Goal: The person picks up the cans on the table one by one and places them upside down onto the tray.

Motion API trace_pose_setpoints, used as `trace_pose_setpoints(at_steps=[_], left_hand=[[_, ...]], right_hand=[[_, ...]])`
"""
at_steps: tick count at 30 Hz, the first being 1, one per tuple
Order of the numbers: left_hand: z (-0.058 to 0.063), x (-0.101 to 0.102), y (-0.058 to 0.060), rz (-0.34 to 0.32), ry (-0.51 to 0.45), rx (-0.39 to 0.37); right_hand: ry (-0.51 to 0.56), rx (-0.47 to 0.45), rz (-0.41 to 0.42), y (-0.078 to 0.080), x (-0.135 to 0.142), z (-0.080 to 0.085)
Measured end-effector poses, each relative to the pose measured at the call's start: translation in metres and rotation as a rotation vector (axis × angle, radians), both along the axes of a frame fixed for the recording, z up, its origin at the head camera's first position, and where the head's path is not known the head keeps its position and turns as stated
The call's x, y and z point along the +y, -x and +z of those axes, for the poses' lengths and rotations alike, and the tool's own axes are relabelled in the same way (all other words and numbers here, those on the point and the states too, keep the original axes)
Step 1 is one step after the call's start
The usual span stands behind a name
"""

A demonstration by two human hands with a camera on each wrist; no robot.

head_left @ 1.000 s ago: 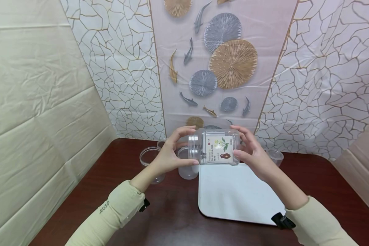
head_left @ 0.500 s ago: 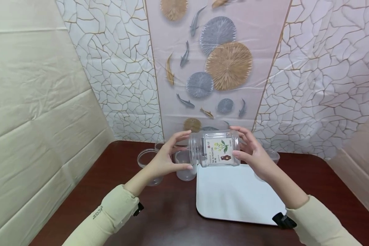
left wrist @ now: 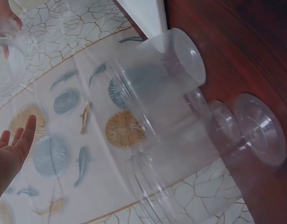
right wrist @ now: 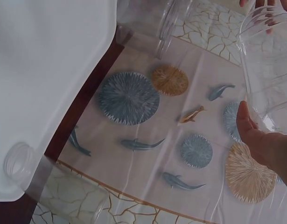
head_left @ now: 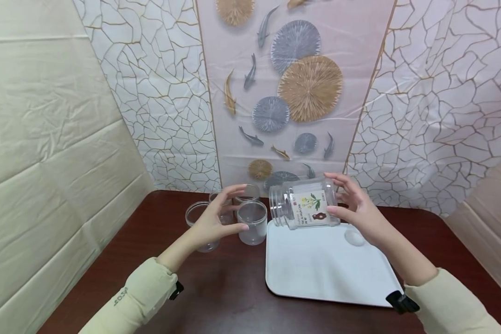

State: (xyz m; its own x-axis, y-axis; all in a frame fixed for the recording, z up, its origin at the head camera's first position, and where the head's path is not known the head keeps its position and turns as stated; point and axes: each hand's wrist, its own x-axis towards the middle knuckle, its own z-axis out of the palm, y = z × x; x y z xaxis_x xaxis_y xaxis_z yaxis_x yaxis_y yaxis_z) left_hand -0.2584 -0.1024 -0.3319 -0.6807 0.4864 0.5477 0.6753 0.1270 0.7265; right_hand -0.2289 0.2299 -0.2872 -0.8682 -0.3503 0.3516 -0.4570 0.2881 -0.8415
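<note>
A clear plastic jar (head_left: pixel 309 206) with a white printed label lies sideways in the air above the tray, its open mouth facing left. My right hand (head_left: pixel 363 215) grips it round the base end, thumb on the near side. In the right wrist view the jar (right wrist: pixel 269 70) shows beside my right hand (right wrist: pixel 267 147). My left hand (head_left: pixel 213 220) is apart from the jar, fingers spread and holding nothing. Just beyond it stands a clear open jar (head_left: pixel 252 227). The left wrist view shows my left hand (left wrist: pixel 10 156) with its fingers extended.
Several clear jars, one a taller jar (head_left: pixel 197 214), stand on the dark red table (head_left: pixel 217 287) at the left. A white tray (head_left: pixel 317 273) lies at the right. One clear jar (head_left: pixel 354 237) stands on its far right, partly hidden by my right hand.
My left hand has let go of the labelled jar and moved left. My right hand has carried the jar a little to the right, now slightly tilted.
</note>
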Motion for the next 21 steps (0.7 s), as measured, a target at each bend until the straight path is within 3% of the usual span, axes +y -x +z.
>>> trace_pose_setpoints(at_steps=[7, 21], left_hand=[[-0.006, -0.013, 0.000, 0.012, 0.011, 0.008], [-0.018, -0.039, -0.008, 0.082, 0.055, 0.003]], right_hand=[[-0.085, 0.017, -0.055, -0.001, 0.013, 0.001], [-0.156, 0.069, -0.070, -0.001, 0.037, -0.005]])
